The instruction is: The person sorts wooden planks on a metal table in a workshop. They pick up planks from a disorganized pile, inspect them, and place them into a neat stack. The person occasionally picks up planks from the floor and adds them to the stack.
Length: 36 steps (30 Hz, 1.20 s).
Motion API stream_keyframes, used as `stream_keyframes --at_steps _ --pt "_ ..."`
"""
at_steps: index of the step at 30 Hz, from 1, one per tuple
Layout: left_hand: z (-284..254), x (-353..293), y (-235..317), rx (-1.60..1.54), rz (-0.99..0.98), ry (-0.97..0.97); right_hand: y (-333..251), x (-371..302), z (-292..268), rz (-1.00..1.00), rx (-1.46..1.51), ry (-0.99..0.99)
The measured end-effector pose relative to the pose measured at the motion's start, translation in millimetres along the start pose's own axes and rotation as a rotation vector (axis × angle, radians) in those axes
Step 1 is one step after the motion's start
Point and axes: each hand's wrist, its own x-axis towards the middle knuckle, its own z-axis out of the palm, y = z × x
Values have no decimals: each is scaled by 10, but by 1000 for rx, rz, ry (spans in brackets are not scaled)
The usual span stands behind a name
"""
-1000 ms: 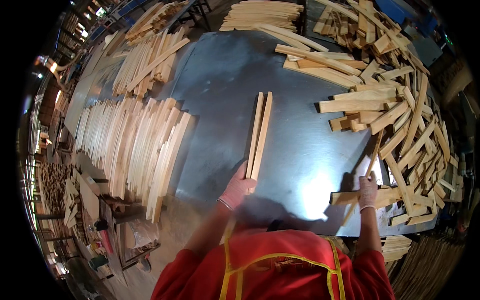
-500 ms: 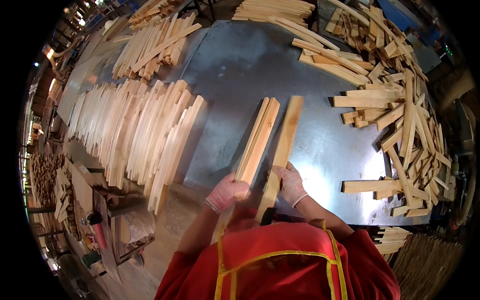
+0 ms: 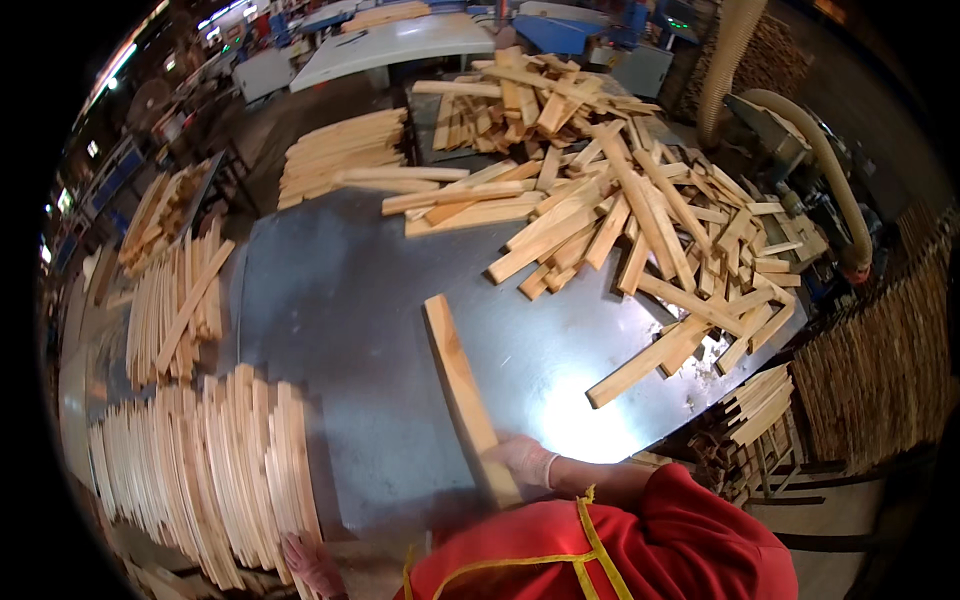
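A long flat wooden slat (image 3: 455, 370) slants up and away over the metal table, its near part held by my right hand (image 3: 525, 462) in a pale glove. Down at the lower left, my gloved left hand (image 3: 314, 566) is closed at the near end of the rightmost wooden slats (image 3: 288, 470). These slats lie against a long row of upright-facing slats (image 3: 185, 480), set side by side. My left fingers are partly hidden, and the lower ends of the row run out toward the picture's edge.
The grey metal table (image 3: 350, 330) spans the middle. A jumbled heap of slats (image 3: 640, 200) covers its right and far side. Neater stacks (image 3: 345, 150) stand at the far left, with another bundle (image 3: 180, 300) beyond the row. A ribbed hose (image 3: 840, 180) hangs at the right.
My left hand has carried its slats left to the end of the row. My right hand still holds its slat, now tilted up to the left. The view has turned right.
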Motion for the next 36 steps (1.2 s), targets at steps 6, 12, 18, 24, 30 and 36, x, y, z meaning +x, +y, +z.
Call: stream_keyframes --at_steps 6,12,18,24,30,36 --pt "-696 255 537 330 -249 -419 -3030 -167 -776 -443 -1046 486" --pt "-536 232 1878 -104 210 -207 -4368 -237 -2694 -1095 -337 762" --pt "-261 -448 3527 -259 627 -374 -3576 145 -4234 -498 -1336 1258" --pt "-831 -752 4174 -311 653 -424 -4054 160 -4146 -199 -1484 1220" --pt "-739 -528 4184 -425 674 -718 -3448 535 -3986 -689 -956 705" --pt "-1023 -345 4386 -507 690 -688 -2190 1286 -3148 -728 -490 512"
